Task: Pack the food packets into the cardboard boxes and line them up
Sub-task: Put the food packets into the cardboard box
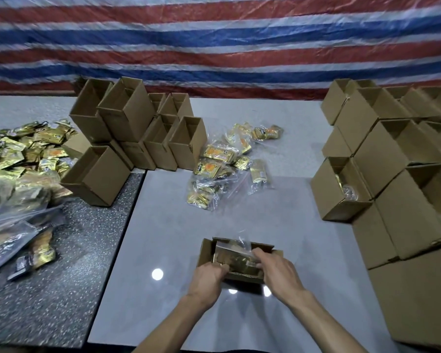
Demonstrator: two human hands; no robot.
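Done: stacked boxes [382,154] at 3 o'clock; one shows a bag inside, the others I can't tell.
Left: loose bags [229,161] at 12 o'clock, empty boxes [138,128] at 11, packet heap [23,154] at 9.
Open box [205,253]: at 6 o'clock on the table [163,225], mouth up, long axis 9 to 3.
Left hand [209,276]: fingers curled on the box's near rim.
Right hand [278,272]: fingers grasping the bag of packets [236,253], partly sunk in the box.

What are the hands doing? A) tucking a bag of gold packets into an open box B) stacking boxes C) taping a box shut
A: the right hand grips a clear bag of gold packets in the open box; the left hand is at its corner.
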